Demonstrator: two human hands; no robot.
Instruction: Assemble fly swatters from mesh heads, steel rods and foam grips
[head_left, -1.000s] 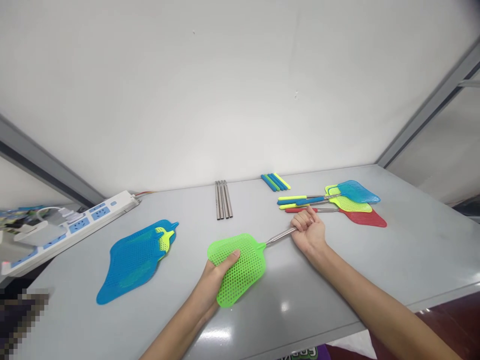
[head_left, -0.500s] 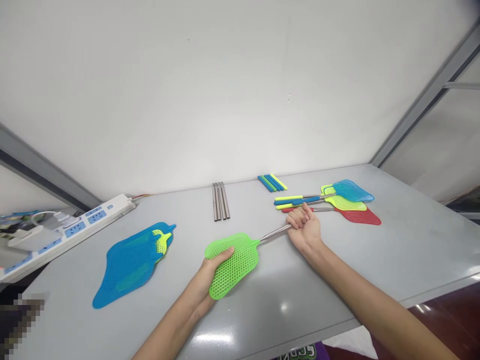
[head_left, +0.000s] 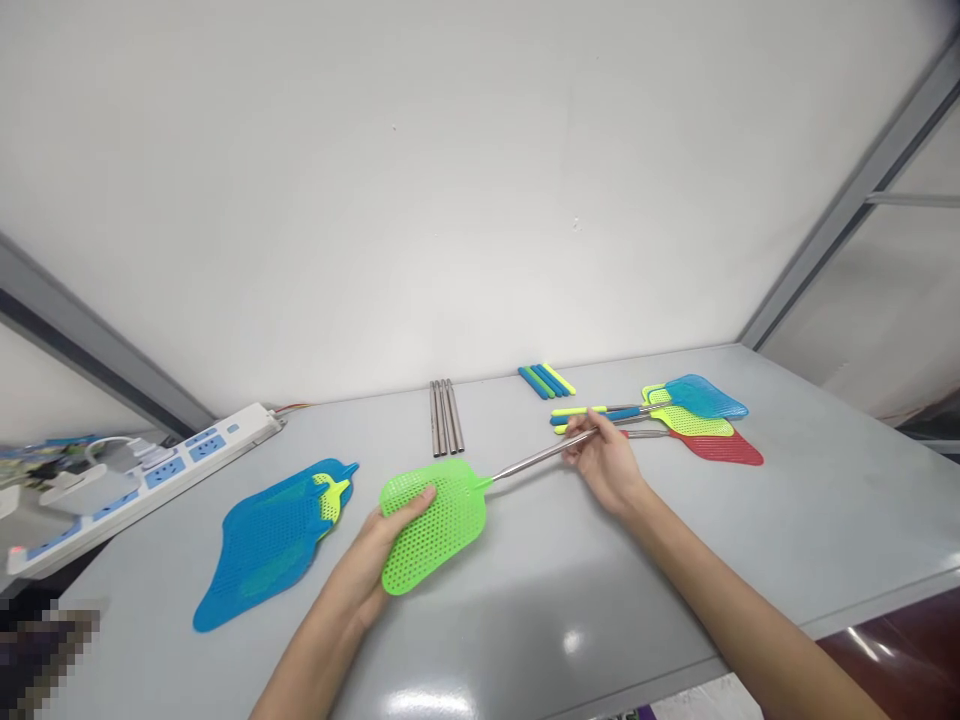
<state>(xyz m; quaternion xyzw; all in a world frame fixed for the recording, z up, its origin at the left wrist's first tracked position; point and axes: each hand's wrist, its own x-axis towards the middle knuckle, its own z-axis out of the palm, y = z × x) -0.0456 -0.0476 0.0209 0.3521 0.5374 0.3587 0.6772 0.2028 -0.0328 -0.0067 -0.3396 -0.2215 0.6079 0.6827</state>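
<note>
My left hand (head_left: 371, 560) grips a bright green, perforated fly swatter head (head_left: 442, 525), its thumb lying on top and the other fingers hidden beneath. From the neck of this head a thin metal rod (head_left: 536, 459) slants up to the right. At the rod's far end, my right hand (head_left: 611, 468) has its fingers curled about the metal. Behind that hand lie several whole fly swatters with blue (head_left: 701, 397), yellow (head_left: 694, 420) and red heads (head_left: 720, 447); it partly covers their handles.
Loose blue swatter heads (head_left: 262, 545) and a yellow one (head_left: 331, 500) overlap at the left. Metal rods (head_left: 448, 420) lie side by side near the wall, with coloured handle grips (head_left: 545, 381) to their right. A white power strip (head_left: 251, 428) with plugs runs along the left edge.
The green swatter head and my left hand have shifted left. More of the metal rod shows, and my right hand's fingers have loosened from a tighter fist around it.
</note>
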